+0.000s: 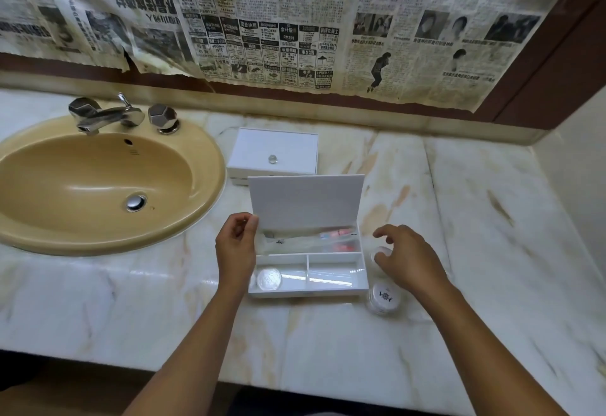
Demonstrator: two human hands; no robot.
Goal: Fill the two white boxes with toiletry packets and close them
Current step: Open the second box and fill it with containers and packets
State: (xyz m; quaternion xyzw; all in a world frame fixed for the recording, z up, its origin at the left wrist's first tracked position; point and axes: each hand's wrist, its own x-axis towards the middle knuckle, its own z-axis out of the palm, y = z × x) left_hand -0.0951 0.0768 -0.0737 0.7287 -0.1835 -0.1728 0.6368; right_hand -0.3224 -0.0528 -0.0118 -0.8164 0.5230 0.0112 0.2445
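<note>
Two bare forearms reaching in from the near edge, no sleeves, left hand (236,249), right hand (404,257), no rings, watch or gloves

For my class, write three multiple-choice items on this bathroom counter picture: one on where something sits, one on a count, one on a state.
1. Where is the closed white box?
A. In the sink
B. Behind the open white box
C. On the floor

2. How many compartments does the open white box show?
A. Three
B. Six
C. One

3. How is the lid of the open box?
A. Shut flat
C. Lying on the counter
B. Raised upright

Answers:
1 B, it stands farther back, beside the sink.
2 A, one long rear section and two front ones.
3 B, it stands up, steadied by the left hand.
</note>
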